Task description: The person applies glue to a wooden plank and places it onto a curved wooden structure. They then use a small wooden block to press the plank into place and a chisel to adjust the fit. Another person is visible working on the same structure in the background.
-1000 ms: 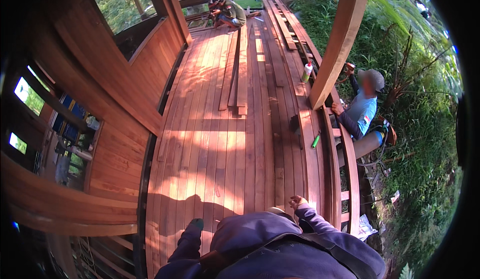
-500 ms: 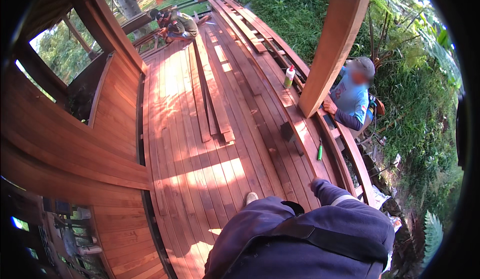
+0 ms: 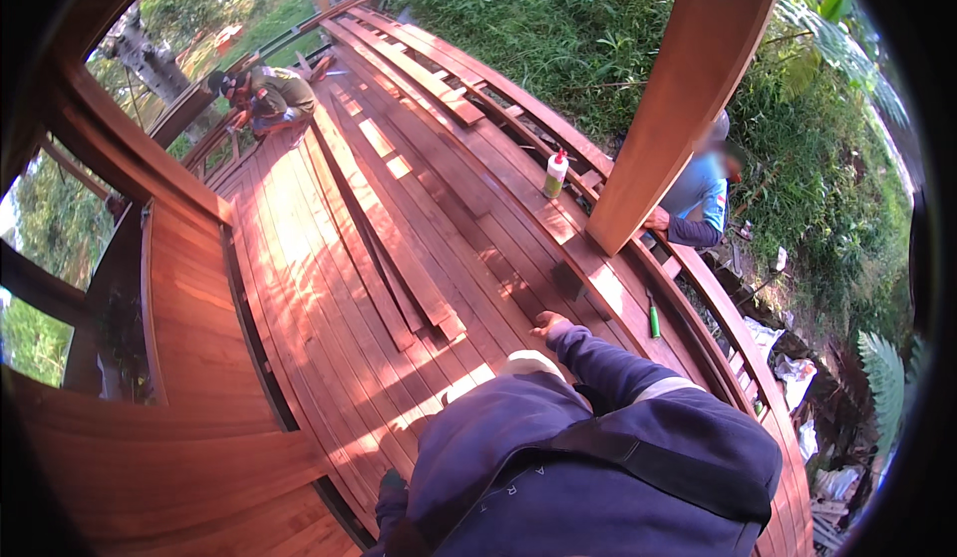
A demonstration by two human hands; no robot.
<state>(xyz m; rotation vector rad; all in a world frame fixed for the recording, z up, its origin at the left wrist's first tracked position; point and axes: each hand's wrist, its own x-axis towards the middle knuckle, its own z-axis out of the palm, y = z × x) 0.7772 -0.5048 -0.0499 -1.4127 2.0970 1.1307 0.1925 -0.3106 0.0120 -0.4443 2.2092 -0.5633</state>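
My right hand (image 3: 546,324) reaches out low over the reddish-brown deck boards (image 3: 478,303), bare, with its fingers partly stretched and nothing seen in them. It is nearest to the raised edge of the deck border. Below my left sleeve shows a dark green shape (image 3: 394,479), which looks like my left hand in a glove; its fingers cannot be made out. A green-handled tool (image 3: 654,321) lies on the border to the right of my right arm. Farther along the border stands a white and green bottle with a red cap (image 3: 555,175).
Loose long planks (image 3: 384,248) lie on the deck ahead. A wooden post (image 3: 653,148) rises at the right. Beyond it a person in a blue shirt (image 3: 703,198) holds the outer rail; another person (image 3: 269,98) crouches at the far left. Open gaps run between the edge boards (image 3: 698,283).
I have stepped forward and my view has turned to the right. My right arm has swung ahead, away from the border's edge. The green shape at my left sleeve has come into view.
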